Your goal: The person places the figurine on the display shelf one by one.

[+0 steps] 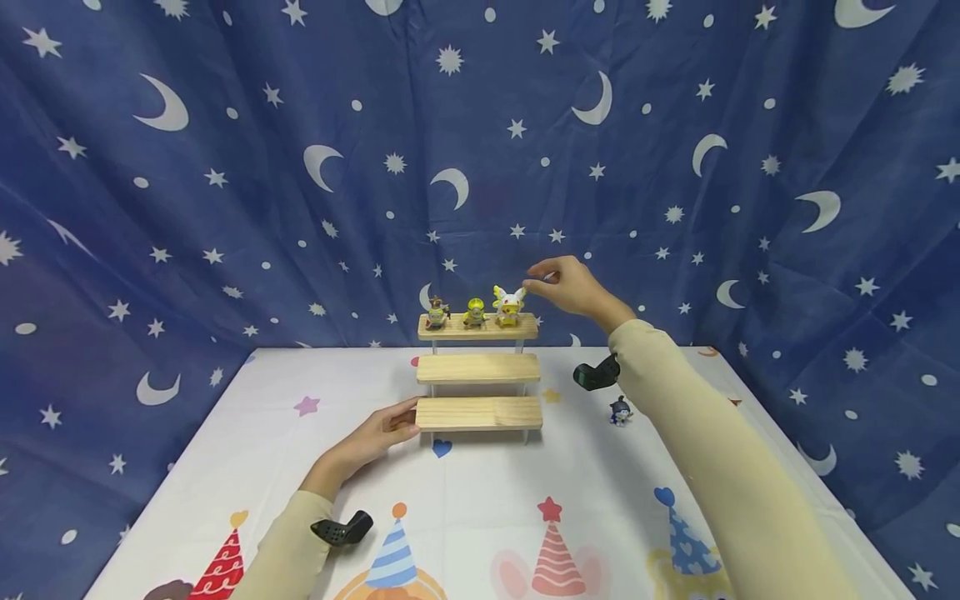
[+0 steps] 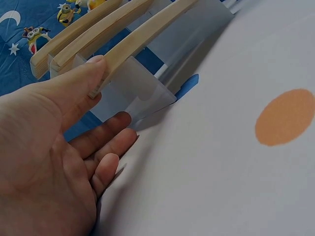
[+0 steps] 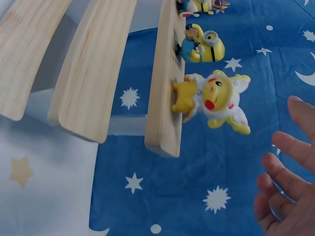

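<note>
A three-step wooden display stand (image 1: 478,412) with clear supports stands at the table's back. At the left end of its lowest board, my left hand (image 1: 375,437) pinches the edge between thumb and index finger; the other fingers curve loosely below, as the left wrist view shows. A Pikachu figure (image 3: 216,96) in a white costume stands at the right end of the top board. Just right of its ears hangs my right hand (image 1: 566,283), fingers spread and holding nothing. Two Minion figures, one in the middle (image 1: 475,312) and one crowned (image 1: 437,312) at left, share that board.
Right of the stand, a small dark-capped figure (image 1: 620,411) is on the white patterned tablecloth (image 1: 495,492), near my right forearm. A blue curtain (image 1: 360,150) with moons and stars rises right behind the stand. The two lower boards carry no figures.
</note>
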Available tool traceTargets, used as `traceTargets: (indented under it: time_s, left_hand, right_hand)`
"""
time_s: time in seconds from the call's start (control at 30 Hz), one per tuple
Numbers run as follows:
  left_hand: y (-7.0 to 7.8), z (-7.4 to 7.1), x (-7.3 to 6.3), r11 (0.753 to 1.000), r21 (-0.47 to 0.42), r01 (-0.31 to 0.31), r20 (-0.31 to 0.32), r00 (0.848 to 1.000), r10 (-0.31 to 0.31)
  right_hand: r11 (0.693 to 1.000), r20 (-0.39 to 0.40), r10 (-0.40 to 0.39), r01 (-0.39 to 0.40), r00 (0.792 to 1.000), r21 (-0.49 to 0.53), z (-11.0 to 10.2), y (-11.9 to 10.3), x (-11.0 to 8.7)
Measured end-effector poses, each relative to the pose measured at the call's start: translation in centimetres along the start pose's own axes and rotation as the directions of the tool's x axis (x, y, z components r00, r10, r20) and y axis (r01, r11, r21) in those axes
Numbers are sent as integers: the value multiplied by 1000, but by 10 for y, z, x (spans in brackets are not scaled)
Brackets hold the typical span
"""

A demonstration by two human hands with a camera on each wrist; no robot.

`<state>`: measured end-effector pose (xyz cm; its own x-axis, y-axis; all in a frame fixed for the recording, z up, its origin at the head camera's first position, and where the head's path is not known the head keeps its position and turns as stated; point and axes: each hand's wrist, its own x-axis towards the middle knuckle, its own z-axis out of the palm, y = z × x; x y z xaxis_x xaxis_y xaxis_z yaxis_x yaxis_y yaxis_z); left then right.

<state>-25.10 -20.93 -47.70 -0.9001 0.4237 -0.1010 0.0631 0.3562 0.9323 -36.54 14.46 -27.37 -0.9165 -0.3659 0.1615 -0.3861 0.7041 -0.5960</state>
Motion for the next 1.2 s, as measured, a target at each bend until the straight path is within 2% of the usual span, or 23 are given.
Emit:
traceTargets:
  time_s: [0.4,0.63,0.8,0.97,1.2]
  left_hand:
    - [-3,1,0,1000,-21,-5,-2,1000,5]
    - [-3,1,0,999,-33,2,-6,1000,-2]
    - [-2,2,-1,1000,-23,-5,2,1000,5]
    - [-2,2,-1,1000,-23,-5,1,1000,5]
    - [-4,0,1,998,-20,-61,19,998,62]
  right_hand:
    - [999,-18,-24,23,1000,-24,-19,13,-26]
    - [998,-13,-54,54,998,-20,-22,27,-52]
    - [997,-8,-78,78,997,-13,-21,44,-73]
    - [999,-8,-51,51,999,-16,-16,60,-92]
    - [999,-2,-27,27,1000,43,-3,84,-111]
